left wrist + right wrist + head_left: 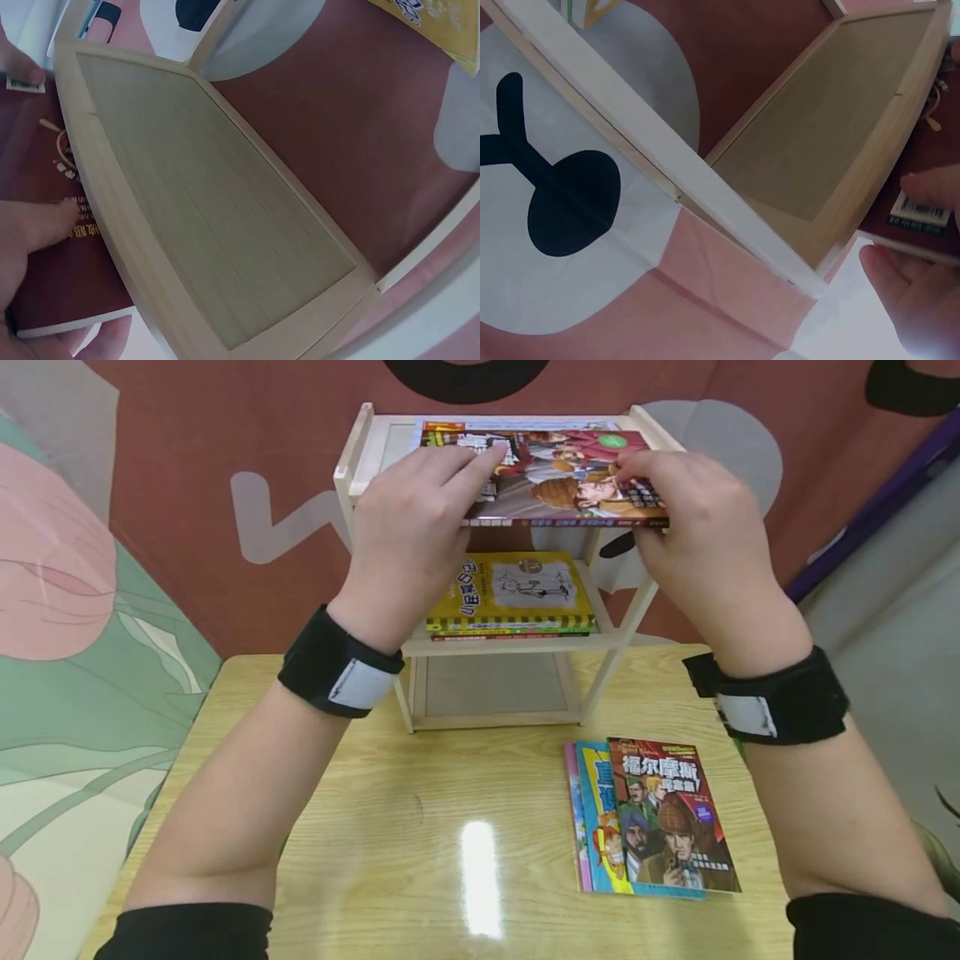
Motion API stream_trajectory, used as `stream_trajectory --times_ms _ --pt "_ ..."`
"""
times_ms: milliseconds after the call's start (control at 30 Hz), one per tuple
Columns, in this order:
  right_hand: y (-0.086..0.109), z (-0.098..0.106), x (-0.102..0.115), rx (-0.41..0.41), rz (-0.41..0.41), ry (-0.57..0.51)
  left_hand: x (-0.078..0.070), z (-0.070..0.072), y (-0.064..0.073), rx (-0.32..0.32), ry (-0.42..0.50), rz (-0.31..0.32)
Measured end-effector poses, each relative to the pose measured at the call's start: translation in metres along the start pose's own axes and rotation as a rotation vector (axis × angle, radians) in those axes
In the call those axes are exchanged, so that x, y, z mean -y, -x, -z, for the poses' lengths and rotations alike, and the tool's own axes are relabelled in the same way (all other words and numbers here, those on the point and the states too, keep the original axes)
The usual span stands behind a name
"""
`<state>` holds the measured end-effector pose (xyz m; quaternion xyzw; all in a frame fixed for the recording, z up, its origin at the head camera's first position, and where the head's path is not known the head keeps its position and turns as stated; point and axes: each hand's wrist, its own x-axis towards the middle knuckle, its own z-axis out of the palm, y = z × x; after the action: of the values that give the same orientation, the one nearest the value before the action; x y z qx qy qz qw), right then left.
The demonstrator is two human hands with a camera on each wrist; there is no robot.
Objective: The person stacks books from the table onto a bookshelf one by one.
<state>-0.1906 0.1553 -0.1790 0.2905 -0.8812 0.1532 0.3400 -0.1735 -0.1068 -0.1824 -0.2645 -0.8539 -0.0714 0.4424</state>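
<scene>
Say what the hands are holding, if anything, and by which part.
An illustrated book: the left hand grips its left end, the right hand its right end.

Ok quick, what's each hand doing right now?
Left hand: holding the book by its left side.
Right hand: holding the same book's right side.
</scene>
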Motion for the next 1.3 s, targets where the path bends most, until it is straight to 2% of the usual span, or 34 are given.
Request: stream_trajectory --times_ms 67,200,333,467,533,600,733,900,1000,1300 --pt "0.002 0.004 -0.002 0.036 -0.013 -0.048 0.001 0.0 0.001 -0.008 0.042 0.003" --pt "0.004 0.01 -0.01 0.097 0.026 -0.145 0.005 0.002 0.002 0.001 0.122 0.003" --pt "0.005 0.01 -0.014 0.108 0.08 -0.187 0.012 0.004 0.005 -0.004 0.25 -0.033" --pt "0.004 0.004 -0.016 0.041 0.114 -0.208 0.019 0.002 0.011 -0.099 0.355 -0.12" --pt "0.003 0.001 -0.017 -0.007 0.13 -0.216 0.022 0.001 0.014 -0.154 0.362 -0.151" --pt "0.0 -0.002 -0.017 -0.049 0.137 -0.225 0.023 0.0 0.015 -0.181 0.346 -0.161" --pt "-0.007 -0.008 -0.019 -0.074 0.121 -0.235 0.023 -0.002 0.013 -0.145 0.33 -0.103" --pt "-0.014 -0.013 -0.021 -0.039 0.082 -0.221 0.02 -0.002 0.009 -0.019 0.282 0.034" --pt "-0.017 -0.015 -0.021 -0.017 0.052 -0.208 0.018 -0.002 0.005 0.041 0.243 0.089" --pt "-0.028 -0.016 -0.018 0.086 -0.062 -0.169 0.018 -0.006 -0.003 0.125 0.209 0.209"
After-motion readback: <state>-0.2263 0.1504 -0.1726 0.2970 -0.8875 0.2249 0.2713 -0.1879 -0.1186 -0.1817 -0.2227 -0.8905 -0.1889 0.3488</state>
